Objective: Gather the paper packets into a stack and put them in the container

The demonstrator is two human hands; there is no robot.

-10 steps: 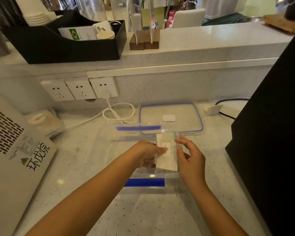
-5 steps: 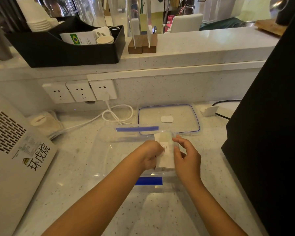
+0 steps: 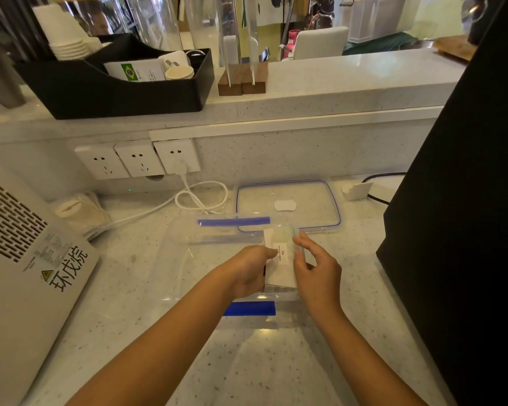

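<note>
A stack of white paper packets (image 3: 280,263) with a small printed label stands at the right end of a clear plastic container (image 3: 176,259) with blue clips. My left hand (image 3: 248,269) grips the stack's left side from inside the container. On the stack's right edge, my right hand (image 3: 317,268) has its fingers curled and touching. The container's clear lid (image 3: 305,206) with a blue seal lies flat just behind it.
A large black appliance (image 3: 458,200) stands close on the right. A grey machine (image 3: 27,259) with vents lies at the left. A white cable (image 3: 200,197) runs from wall sockets (image 3: 138,159). A black organiser tray (image 3: 115,83) sits on the raised ledge.
The stack has sunk lower into the container's right end. Both hands stayed on it and moved slightly away from me with it.
</note>
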